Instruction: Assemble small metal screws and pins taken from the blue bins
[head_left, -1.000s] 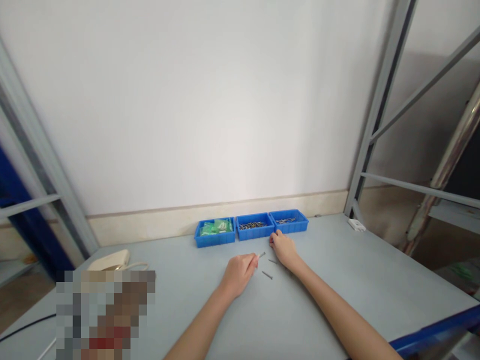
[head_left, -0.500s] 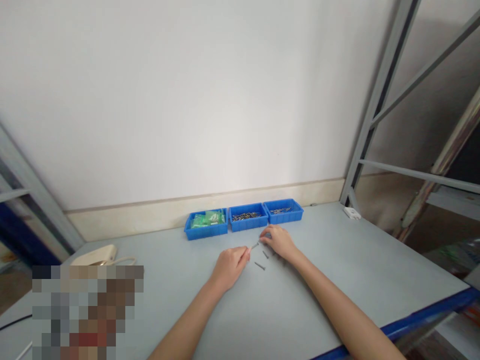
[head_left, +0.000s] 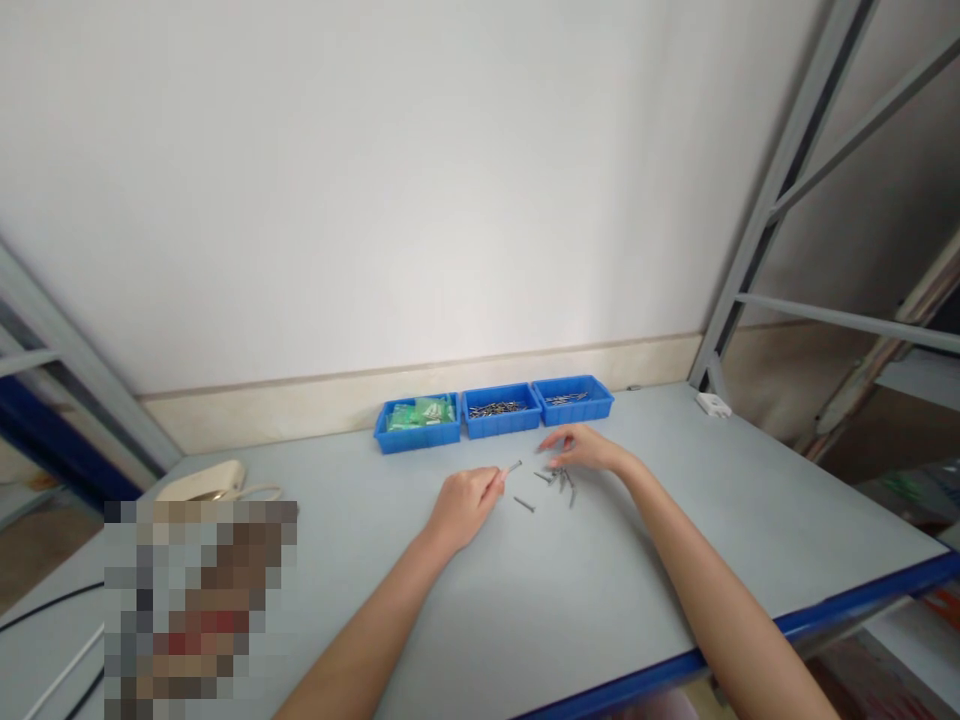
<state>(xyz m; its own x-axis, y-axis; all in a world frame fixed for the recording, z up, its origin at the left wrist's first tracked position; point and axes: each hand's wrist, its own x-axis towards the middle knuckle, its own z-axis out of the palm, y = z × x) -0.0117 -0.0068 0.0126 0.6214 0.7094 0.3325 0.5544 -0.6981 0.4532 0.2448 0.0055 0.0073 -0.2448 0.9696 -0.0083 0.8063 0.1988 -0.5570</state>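
Observation:
My left hand [head_left: 471,502] is closed on a screw [head_left: 514,466] whose head end sticks out past the fingertips. My right hand [head_left: 581,447] is over a small pile of screws [head_left: 562,477], thumb and fingers apart, with nothing seen between them. One loose screw [head_left: 524,504] lies between the hands, a little nearer the front. Behind them stand three blue bins in a row: the left bin [head_left: 420,438] has green-and-white packets, the middle bin [head_left: 502,425] holds many small metal pieces, and the right bin [head_left: 576,410] holds a few thin metal pieces.
On the grey table [head_left: 600,610], a white device [head_left: 202,482] with a cable sits at the left, beside a blurred-out patch. A white adapter [head_left: 713,405] lies at the back right near a metal frame post [head_left: 750,240]. A wall rises behind.
My right hand has moved right, away from my left hand, and more of the screw pile shows beneath it. My left hand still grips its screw. The view has shifted slightly.

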